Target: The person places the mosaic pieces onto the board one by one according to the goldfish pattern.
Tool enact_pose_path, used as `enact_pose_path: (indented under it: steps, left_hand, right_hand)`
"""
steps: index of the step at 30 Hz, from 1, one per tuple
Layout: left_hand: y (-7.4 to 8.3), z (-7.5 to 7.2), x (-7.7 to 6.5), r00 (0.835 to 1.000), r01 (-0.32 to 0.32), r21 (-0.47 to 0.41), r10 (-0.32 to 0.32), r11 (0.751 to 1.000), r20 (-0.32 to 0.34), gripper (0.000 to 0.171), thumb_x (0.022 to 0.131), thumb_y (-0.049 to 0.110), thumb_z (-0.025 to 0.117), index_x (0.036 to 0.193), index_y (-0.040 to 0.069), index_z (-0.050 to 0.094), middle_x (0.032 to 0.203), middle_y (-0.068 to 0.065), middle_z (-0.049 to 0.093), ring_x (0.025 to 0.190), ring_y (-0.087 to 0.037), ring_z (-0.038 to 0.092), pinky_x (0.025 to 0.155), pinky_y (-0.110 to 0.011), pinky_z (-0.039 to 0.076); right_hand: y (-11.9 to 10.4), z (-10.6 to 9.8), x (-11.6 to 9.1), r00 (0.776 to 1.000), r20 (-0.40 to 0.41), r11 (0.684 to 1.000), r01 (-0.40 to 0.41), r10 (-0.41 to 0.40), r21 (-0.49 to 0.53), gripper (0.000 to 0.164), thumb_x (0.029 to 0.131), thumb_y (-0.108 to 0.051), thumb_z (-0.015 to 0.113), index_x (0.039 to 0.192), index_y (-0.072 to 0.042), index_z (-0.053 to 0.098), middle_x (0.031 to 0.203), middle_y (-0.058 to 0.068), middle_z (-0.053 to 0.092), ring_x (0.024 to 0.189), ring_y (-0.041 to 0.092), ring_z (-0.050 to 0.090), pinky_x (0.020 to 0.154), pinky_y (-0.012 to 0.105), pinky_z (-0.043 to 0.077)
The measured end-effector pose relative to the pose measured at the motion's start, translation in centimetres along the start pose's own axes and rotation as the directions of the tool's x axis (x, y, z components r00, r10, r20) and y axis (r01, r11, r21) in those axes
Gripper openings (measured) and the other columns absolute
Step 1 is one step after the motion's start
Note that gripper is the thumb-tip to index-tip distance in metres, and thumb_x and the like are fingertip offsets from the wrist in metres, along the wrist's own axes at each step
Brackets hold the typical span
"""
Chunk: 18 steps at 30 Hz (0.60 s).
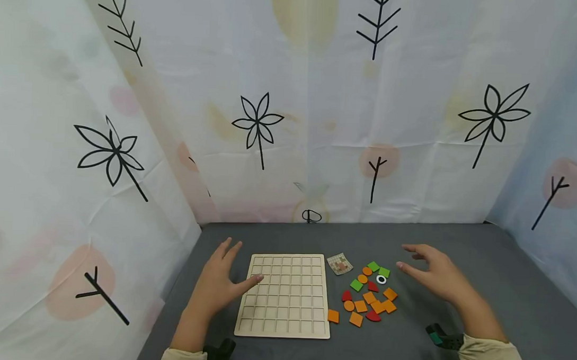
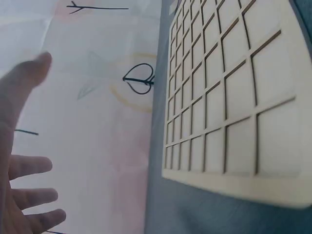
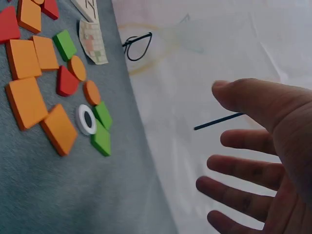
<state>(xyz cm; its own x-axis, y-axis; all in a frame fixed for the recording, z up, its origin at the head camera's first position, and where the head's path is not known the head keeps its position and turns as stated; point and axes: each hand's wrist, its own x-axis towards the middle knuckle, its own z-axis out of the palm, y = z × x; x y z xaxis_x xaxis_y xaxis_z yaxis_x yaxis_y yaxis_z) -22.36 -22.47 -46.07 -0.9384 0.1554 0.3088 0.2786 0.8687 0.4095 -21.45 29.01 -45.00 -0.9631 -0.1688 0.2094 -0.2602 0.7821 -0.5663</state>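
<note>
Head view: left hand [image 1: 220, 283] and right hand [image 1: 440, 276] spread wide, both holding nothing

The gridded board [image 1: 284, 296] lies flat on the grey table [image 1: 402, 348], between the hands and nearer the left. It looks stiff, thin and fairly light; opposite rims offer the surest hold. Beside it, nearer the right, lie orange square tiles [image 1: 356, 320], green tiles [image 1: 357, 285], red pieces [image 1: 373, 316] and a white ring [image 3: 80, 122]. These seem light, rigid, perhaps slippery: pinch them by their side edges. The patterned card [image 1: 340, 264] looks flimsy and creasable; take a corner gently.
</note>
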Motion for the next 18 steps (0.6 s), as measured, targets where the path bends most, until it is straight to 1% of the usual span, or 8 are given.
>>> enact_pose_path:
  steps: [2, 5, 7, 9, 11, 14, 18]
  left_hand:
    - [-0.1, 0.8, 0.0, 1.000, 0.006, -0.042, -0.006, 0.999, 0.004, 0.110, 0.081, 0.080, 0.075, 0.164, 0.016, 0.043, 0.173, -0.020, 0.030, 0.157, -0.049, 0.034, 0.114, -0.074, 0.040]
    - [-0.2, 2.0, 0.1, 0.999, 0.024, -0.084, -0.021, 0.996, 0.036, 0.109, 0.082, 0.080, 0.075, 0.164, 0.016, 0.042, 0.174, -0.020, 0.029, 0.158, -0.048, 0.032, 0.115, -0.074, 0.040]
    - [-0.3, 2.8, 0.2, 0.998, 0.029, -0.092, -0.024, 0.995, 0.062, 0.110, 0.082, 0.081, 0.073, 0.165, 0.017, 0.041, 0.174, -0.019, 0.028, 0.159, -0.047, 0.031, 0.116, -0.073, 0.039]
    - [-0.4, 3.4, 0.2, 0.996, 0.029, -0.085, -0.022, 0.996, 0.086, 0.112, 0.081, 0.083, 0.072, 0.166, 0.017, 0.039, 0.174, -0.019, 0.028, 0.159, -0.047, 0.031, 0.116, -0.073, 0.039]
    - [-0.4, 4.0, 0.2, 0.994, 0.035, -0.076, -0.027, 0.996, 0.107, 0.116, 0.080, 0.084, 0.073, 0.167, 0.016, 0.038, 0.174, -0.020, 0.029, 0.158, -0.047, 0.032, 0.116, -0.072, 0.040]
    - [-0.6, 4.7, -0.2, 0.988, 0.054, -0.060, -0.044, 0.997, 0.150, 0.123, 0.075, 0.087, 0.073, 0.168, 0.015, 0.035, 0.173, -0.021, 0.028, 0.158, -0.047, 0.032, 0.116, -0.070, 0.041]
    - [-0.8, 5.6, -0.6, 0.976, 0.065, -0.051, -0.053, 0.997, 0.210, 0.133, 0.070, 0.090, 0.075, 0.168, 0.012, 0.033, 0.175, -0.021, 0.025, 0.161, -0.046, 0.027, 0.119, -0.069, 0.039]
  right_hand:
    - [0.3, 0.7, 0.0, 0.999, -0.037, 0.999, -0.013, 0.015, 0.046, 0.052, 0.102, -0.035, 0.074, 0.141, -0.001, 0.064, 0.139, 0.026, 0.064, 0.118, 0.046, 0.066, 0.093, 0.065, 0.056]
    - [0.7, 1.6, 0.2, 0.996, -0.078, 0.996, -0.038, 0.044, 0.076, 0.045, 0.101, -0.031, 0.076, 0.135, -0.002, 0.068, 0.131, 0.024, 0.069, 0.109, 0.040, 0.070, 0.086, 0.054, 0.060]
    - [1.1, 2.1, 0.5, 0.995, -0.085, 0.994, -0.052, 0.059, 0.092, 0.043, 0.101, -0.028, 0.077, 0.133, -0.001, 0.069, 0.127, 0.022, 0.070, 0.105, 0.037, 0.070, 0.079, 0.044, 0.061]
    - [1.4, 2.7, 0.9, 0.995, -0.072, 0.992, -0.068, 0.076, 0.108, 0.043, 0.101, -0.029, 0.077, 0.132, -0.001, 0.070, 0.122, 0.020, 0.071, 0.102, 0.032, 0.070, 0.075, 0.037, 0.058]
    - [1.7, 3.3, 1.3, 0.995, -0.054, 0.988, -0.081, 0.088, 0.131, 0.044, 0.101, -0.030, 0.077, 0.132, 0.000, 0.070, 0.118, 0.018, 0.071, 0.098, 0.028, 0.069, 0.072, 0.035, 0.056]
    - [2.1, 4.4, 1.9, 0.992, -0.021, 0.981, -0.123, 0.127, 0.152, 0.045, 0.100, -0.032, 0.077, 0.131, 0.000, 0.070, 0.113, 0.015, 0.071, 0.094, 0.023, 0.068, 0.070, 0.034, 0.054]
    - [2.7, 5.6, 2.2, 0.985, 0.007, 0.972, -0.169, 0.170, 0.166, 0.044, 0.099, -0.030, 0.078, 0.129, 0.001, 0.071, 0.112, 0.015, 0.071, 0.094, 0.023, 0.068, 0.070, 0.034, 0.054]
